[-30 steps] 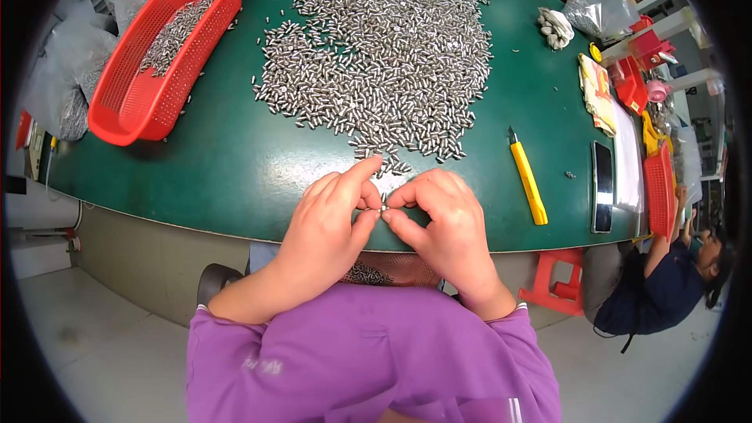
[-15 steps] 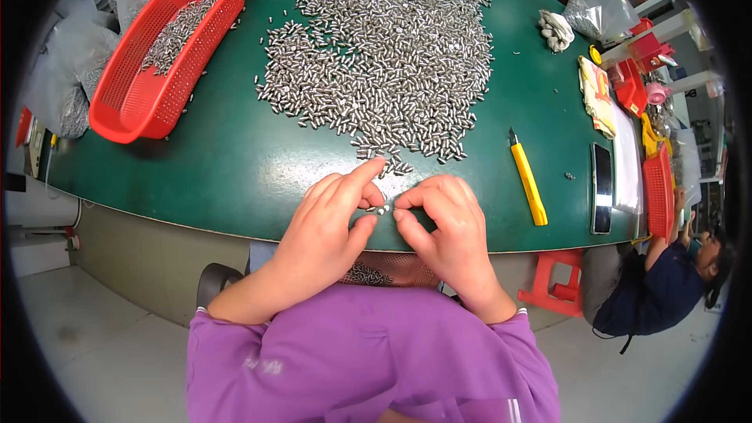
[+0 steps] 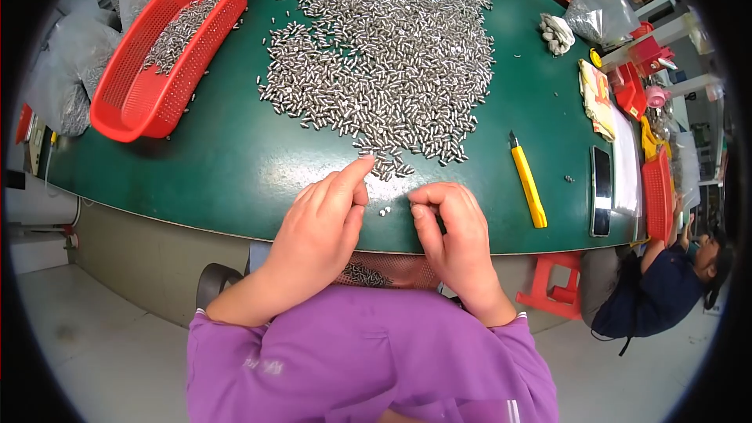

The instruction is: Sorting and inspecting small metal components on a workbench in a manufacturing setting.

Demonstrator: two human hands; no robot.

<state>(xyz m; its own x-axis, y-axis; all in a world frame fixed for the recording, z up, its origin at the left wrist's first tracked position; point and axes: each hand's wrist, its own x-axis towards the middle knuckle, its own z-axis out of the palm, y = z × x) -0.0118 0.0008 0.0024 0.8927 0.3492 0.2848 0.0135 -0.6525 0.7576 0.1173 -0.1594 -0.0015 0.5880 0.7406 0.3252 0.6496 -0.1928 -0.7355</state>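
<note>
A broad heap of small silvery metal pins (image 3: 392, 63) lies on the green tabletop, its narrow near end pointing toward me. My left hand (image 3: 323, 207) has its index finger stretched to that near end, the fingertip at the pins; its other fingers curl under, and nothing shows in its grasp. To the right, my right hand (image 3: 453, 219) is closed, thumb and index fingertip together. A tiny dark bit shows at that pinch, too small to name. Between the hands, a few small shiny pieces (image 3: 384, 211) rest on the table, touched by neither hand.
A red perforated basket (image 3: 129, 110) with more pins stands at left. On the right lie a yellow utility knife (image 3: 529, 184), a phone (image 3: 601, 188) and white gloves (image 3: 556, 34). Under the table edge hangs a mesh holder (image 3: 407, 268) with dark pins. A person (image 3: 658, 282) sits at far right.
My hands have moved apart: the left slightly left, the right slightly right. The shiny pieces between them now show more plainly. My right thumb and index fingertip have come together.
</note>
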